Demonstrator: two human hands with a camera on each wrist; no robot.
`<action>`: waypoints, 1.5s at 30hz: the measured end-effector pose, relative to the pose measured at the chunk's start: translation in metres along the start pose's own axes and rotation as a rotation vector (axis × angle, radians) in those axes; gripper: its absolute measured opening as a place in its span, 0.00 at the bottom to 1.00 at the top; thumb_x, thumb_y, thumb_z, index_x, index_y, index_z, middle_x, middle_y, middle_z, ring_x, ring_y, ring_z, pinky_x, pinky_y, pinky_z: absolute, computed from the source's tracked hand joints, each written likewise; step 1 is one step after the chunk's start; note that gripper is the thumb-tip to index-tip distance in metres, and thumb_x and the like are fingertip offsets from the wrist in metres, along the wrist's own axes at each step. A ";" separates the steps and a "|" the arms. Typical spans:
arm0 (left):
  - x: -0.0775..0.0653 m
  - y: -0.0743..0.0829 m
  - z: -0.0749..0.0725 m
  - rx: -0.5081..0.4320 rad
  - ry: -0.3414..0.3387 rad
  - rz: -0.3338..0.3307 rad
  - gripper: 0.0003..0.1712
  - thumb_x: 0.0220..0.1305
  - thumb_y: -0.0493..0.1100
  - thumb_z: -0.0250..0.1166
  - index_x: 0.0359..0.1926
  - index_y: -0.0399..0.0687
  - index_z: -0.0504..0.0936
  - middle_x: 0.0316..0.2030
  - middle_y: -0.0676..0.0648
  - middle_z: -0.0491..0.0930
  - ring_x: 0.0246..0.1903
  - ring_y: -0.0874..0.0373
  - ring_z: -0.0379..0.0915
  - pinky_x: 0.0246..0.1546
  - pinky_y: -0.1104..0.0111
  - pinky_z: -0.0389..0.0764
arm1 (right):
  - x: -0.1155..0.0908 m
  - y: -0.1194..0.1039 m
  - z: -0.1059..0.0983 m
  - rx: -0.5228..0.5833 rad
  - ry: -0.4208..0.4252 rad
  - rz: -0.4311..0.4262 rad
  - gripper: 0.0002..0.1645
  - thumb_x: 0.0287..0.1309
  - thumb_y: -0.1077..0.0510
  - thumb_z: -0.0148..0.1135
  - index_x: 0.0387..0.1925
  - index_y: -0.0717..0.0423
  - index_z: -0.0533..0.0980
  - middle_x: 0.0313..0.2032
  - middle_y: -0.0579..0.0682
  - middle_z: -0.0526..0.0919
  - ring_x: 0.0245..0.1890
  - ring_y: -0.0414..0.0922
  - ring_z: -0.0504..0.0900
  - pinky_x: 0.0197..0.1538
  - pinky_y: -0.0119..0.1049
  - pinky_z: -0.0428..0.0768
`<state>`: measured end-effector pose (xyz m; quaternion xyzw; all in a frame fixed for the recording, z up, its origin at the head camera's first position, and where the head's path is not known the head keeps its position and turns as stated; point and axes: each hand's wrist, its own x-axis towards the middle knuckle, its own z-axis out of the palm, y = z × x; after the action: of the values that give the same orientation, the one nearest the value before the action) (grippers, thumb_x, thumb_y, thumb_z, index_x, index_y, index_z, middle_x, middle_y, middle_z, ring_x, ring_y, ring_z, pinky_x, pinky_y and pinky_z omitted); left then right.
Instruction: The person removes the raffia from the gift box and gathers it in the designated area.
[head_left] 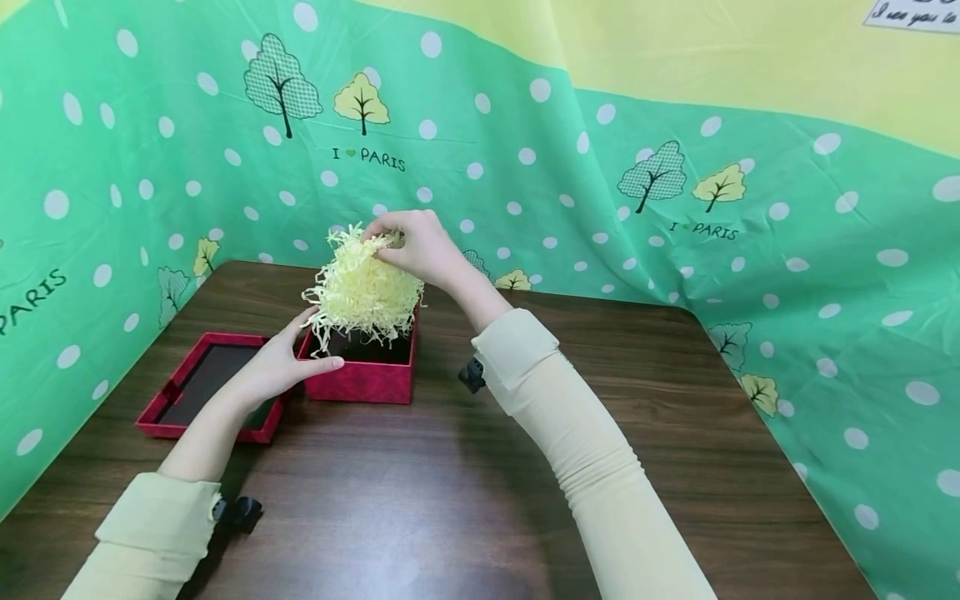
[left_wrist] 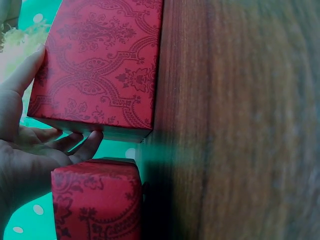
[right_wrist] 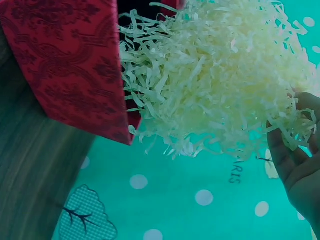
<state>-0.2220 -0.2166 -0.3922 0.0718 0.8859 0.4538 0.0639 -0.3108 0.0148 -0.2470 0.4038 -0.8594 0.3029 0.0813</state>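
Note:
A bundle of pale yellow shredded paper [head_left: 365, 283] hangs over an open red box [head_left: 360, 383], its lower strands at the box's mouth. My right hand [head_left: 420, 243] pinches the top of the bundle. The right wrist view shows those strands [right_wrist: 215, 75] between the fingertips, beside the patterned box wall [right_wrist: 70, 65]. With my left hand [head_left: 273, 362] I hold the box at its near left corner. In the left wrist view the thumb lies at the rim of the box [left_wrist: 100, 65] and the other fingers touch its side. The box's inside looks dark.
To the left of the box lies a shallow red lid [head_left: 206, 342] with a dark inside, under my left forearm. The brown wooden table [head_left: 480, 492] is backed by a green and yellow printed cloth [head_left: 525, 175].

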 end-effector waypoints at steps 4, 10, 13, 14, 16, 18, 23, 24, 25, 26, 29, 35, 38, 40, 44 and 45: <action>0.000 0.000 0.000 0.002 0.002 0.000 0.60 0.53 0.62 0.68 0.75 0.59 0.37 0.72 0.34 0.46 0.70 0.35 0.40 0.61 0.36 0.54 | 0.000 -0.006 -0.008 -0.001 0.012 -0.003 0.11 0.53 0.62 0.67 0.40 0.51 0.83 0.43 0.45 0.85 0.39 0.37 0.80 0.43 0.24 0.75; 0.000 0.000 0.000 0.005 0.004 -0.007 0.62 0.53 0.62 0.68 0.75 0.55 0.37 0.72 0.34 0.45 0.70 0.35 0.39 0.62 0.37 0.53 | -0.002 -0.010 -0.020 0.012 0.033 -0.009 0.11 0.53 0.63 0.67 0.40 0.52 0.83 0.45 0.46 0.85 0.44 0.38 0.80 0.45 0.23 0.76; 0.001 0.001 0.000 0.011 0.004 -0.007 0.61 0.53 0.62 0.68 0.75 0.56 0.37 0.72 0.34 0.45 0.70 0.35 0.40 0.61 0.37 0.54 | -0.003 -0.011 -0.027 0.022 0.037 -0.002 0.11 0.53 0.63 0.66 0.40 0.51 0.83 0.44 0.44 0.85 0.44 0.37 0.79 0.45 0.23 0.76; 0.001 0.001 0.000 0.011 0.002 -0.004 0.60 0.53 0.61 0.68 0.75 0.56 0.37 0.72 0.34 0.45 0.70 0.35 0.41 0.61 0.37 0.54 | -0.004 -0.011 -0.029 0.031 0.039 -0.001 0.11 0.53 0.63 0.66 0.40 0.51 0.83 0.43 0.44 0.85 0.43 0.37 0.79 0.45 0.23 0.76; 0.001 0.001 0.000 0.014 -0.001 0.001 0.59 0.54 0.61 0.68 0.75 0.57 0.38 0.72 0.35 0.44 0.70 0.35 0.41 0.61 0.36 0.54 | -0.005 -0.011 -0.034 0.031 0.046 -0.001 0.11 0.53 0.64 0.66 0.40 0.51 0.83 0.43 0.44 0.85 0.43 0.36 0.78 0.44 0.23 0.76; 0.002 0.002 0.000 0.017 -0.007 0.000 0.59 0.54 0.61 0.67 0.75 0.58 0.38 0.72 0.36 0.43 0.70 0.35 0.41 0.60 0.36 0.55 | -0.007 -0.010 -0.039 0.030 0.052 -0.001 0.11 0.53 0.63 0.66 0.40 0.51 0.83 0.42 0.43 0.85 0.42 0.35 0.78 0.44 0.24 0.76; 0.003 0.003 0.001 0.020 -0.011 -0.002 0.60 0.54 0.62 0.66 0.75 0.58 0.36 0.73 0.37 0.43 0.69 0.35 0.42 0.60 0.36 0.56 | -0.010 -0.010 -0.052 0.033 0.066 -0.001 0.11 0.53 0.63 0.66 0.40 0.51 0.83 0.41 0.43 0.84 0.41 0.35 0.77 0.42 0.25 0.76; 0.003 0.003 0.001 0.020 -0.010 -0.003 0.60 0.54 0.62 0.66 0.75 0.59 0.36 0.73 0.37 0.43 0.69 0.35 0.42 0.60 0.36 0.57 | -0.011 -0.009 -0.055 0.038 0.066 0.001 0.11 0.53 0.63 0.66 0.40 0.51 0.83 0.41 0.43 0.84 0.41 0.35 0.77 0.43 0.25 0.76; 0.002 0.003 0.001 0.020 -0.009 -0.006 0.60 0.54 0.62 0.66 0.75 0.59 0.36 0.73 0.37 0.43 0.69 0.35 0.42 0.60 0.36 0.57 | -0.012 -0.009 -0.057 0.046 0.066 0.002 0.11 0.54 0.64 0.66 0.40 0.52 0.82 0.42 0.43 0.84 0.41 0.35 0.77 0.43 0.25 0.76; 0.002 0.003 0.001 0.021 -0.009 -0.009 0.59 0.54 0.62 0.66 0.75 0.59 0.36 0.73 0.37 0.43 0.69 0.35 0.43 0.59 0.36 0.57 | -0.013 -0.009 -0.060 0.047 0.068 -0.002 0.11 0.53 0.64 0.65 0.40 0.52 0.82 0.42 0.43 0.84 0.42 0.35 0.77 0.44 0.25 0.77; 0.001 0.003 0.002 0.020 -0.009 -0.015 0.60 0.54 0.62 0.67 0.75 0.60 0.36 0.73 0.37 0.44 0.69 0.34 0.43 0.59 0.36 0.58 | -0.017 -0.008 -0.068 0.035 0.075 -0.013 0.11 0.53 0.65 0.65 0.39 0.52 0.83 0.41 0.44 0.84 0.42 0.35 0.76 0.43 0.25 0.76; -0.001 0.002 0.002 0.006 -0.008 -0.015 0.60 0.53 0.63 0.67 0.75 0.61 0.36 0.73 0.38 0.43 0.69 0.35 0.42 0.59 0.36 0.58 | -0.029 -0.004 -0.083 0.036 0.107 -0.026 0.11 0.52 0.66 0.64 0.38 0.52 0.83 0.41 0.44 0.84 0.40 0.34 0.75 0.40 0.27 0.78; -0.002 0.000 0.002 0.008 -0.008 -0.020 0.61 0.53 0.63 0.67 0.75 0.61 0.35 0.73 0.38 0.42 0.69 0.34 0.42 0.58 0.35 0.58 | -0.037 0.000 -0.090 0.040 0.135 -0.052 0.11 0.52 0.66 0.64 0.38 0.53 0.83 0.40 0.44 0.84 0.40 0.33 0.75 0.38 0.28 0.78; -0.002 0.000 0.002 0.016 -0.008 -0.024 0.62 0.52 0.65 0.67 0.75 0.61 0.35 0.73 0.38 0.42 0.69 0.34 0.42 0.58 0.35 0.58 | -0.043 0.002 -0.095 0.038 0.153 -0.061 0.11 0.52 0.67 0.64 0.38 0.53 0.83 0.39 0.44 0.84 0.39 0.33 0.75 0.36 0.30 0.77; -0.002 0.000 0.002 0.024 -0.005 -0.032 0.62 0.51 0.66 0.66 0.75 0.62 0.34 0.73 0.38 0.42 0.69 0.34 0.42 0.57 0.34 0.58 | -0.056 0.006 -0.106 0.018 0.184 -0.052 0.12 0.52 0.67 0.62 0.38 0.54 0.83 0.38 0.45 0.84 0.38 0.33 0.74 0.32 0.33 0.72; -0.002 -0.001 0.002 0.022 -0.006 -0.034 0.62 0.51 0.66 0.66 0.75 0.62 0.34 0.73 0.38 0.42 0.69 0.34 0.42 0.57 0.34 0.58 | -0.059 0.007 -0.109 0.013 0.193 -0.051 0.12 0.52 0.67 0.62 0.38 0.54 0.83 0.38 0.45 0.84 0.37 0.34 0.74 0.31 0.33 0.70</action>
<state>-0.2196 -0.2156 -0.3937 0.0586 0.8917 0.4427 0.0733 -0.2882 0.1203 -0.1851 0.3949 -0.8351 0.3438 0.1687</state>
